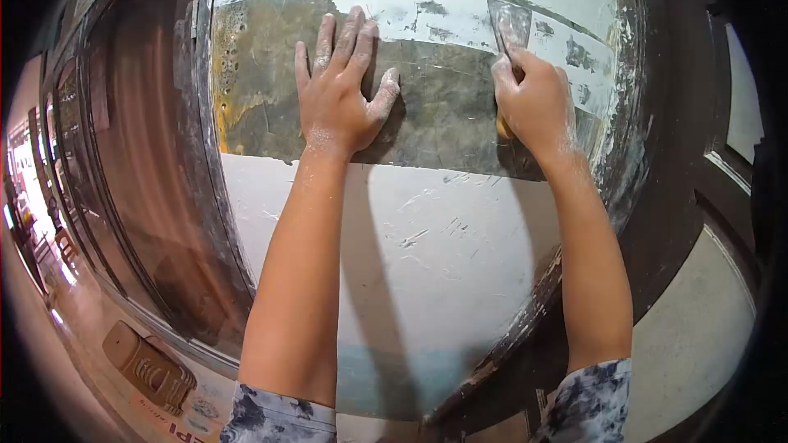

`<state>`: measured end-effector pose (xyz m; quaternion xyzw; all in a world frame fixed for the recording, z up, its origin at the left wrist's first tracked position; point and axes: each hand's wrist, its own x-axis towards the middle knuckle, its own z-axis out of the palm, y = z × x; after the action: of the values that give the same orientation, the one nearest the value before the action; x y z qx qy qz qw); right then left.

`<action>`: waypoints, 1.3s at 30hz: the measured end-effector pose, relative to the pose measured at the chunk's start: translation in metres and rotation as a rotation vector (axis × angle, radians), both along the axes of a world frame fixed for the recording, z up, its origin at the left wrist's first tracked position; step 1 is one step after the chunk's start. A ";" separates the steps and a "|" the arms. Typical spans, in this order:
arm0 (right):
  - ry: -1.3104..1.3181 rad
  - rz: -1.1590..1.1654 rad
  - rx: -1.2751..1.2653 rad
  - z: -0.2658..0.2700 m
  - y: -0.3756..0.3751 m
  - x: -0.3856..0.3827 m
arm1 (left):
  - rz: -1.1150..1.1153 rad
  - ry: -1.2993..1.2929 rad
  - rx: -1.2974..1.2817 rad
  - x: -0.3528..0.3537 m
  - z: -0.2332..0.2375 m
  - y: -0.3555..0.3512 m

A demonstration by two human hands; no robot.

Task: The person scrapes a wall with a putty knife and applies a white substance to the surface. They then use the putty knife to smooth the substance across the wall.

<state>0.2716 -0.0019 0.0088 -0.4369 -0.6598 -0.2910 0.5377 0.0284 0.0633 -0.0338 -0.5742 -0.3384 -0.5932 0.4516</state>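
Note:
My left hand [336, 90] lies flat on the wall with its fingers spread, dusted with white powder. Under it is a bare grey-brown patch [435, 107] of the wall. My right hand [533, 102] is wrapped around a putty knife [510, 20]; part of a yellow handle shows below the fist. The blade rests against a white strip [460, 16] that is scraped through to grey in places, and the index finger presses along the blade. White dust covers the fingers of both hands.
White wall surface [443, 238] with scratches lies below the patch. Dark, paint-flecked frames border it on both sides. A brown panelled door [714, 172] stands at right, a glazed wooden panel [139, 115] at left. Stacked brown plastic chairs [148, 365] sit low on the left.

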 end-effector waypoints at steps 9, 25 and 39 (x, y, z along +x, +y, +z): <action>-0.054 -0.077 -0.077 -0.011 -0.014 -0.014 | 0.068 -0.012 -0.026 -0.001 0.004 0.000; -0.042 0.020 -0.004 -0.009 -0.002 -0.023 | 0.122 -0.010 -0.001 -0.049 0.005 0.006; -0.054 -0.052 -0.119 -0.005 -0.011 -0.027 | 0.145 -0.124 -0.020 -0.048 0.000 0.006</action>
<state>0.2450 -0.0128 0.0037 -0.4769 -0.6786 -0.2768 0.4852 -0.0201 0.0691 -0.0334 -0.5149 -0.4123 -0.5900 0.4657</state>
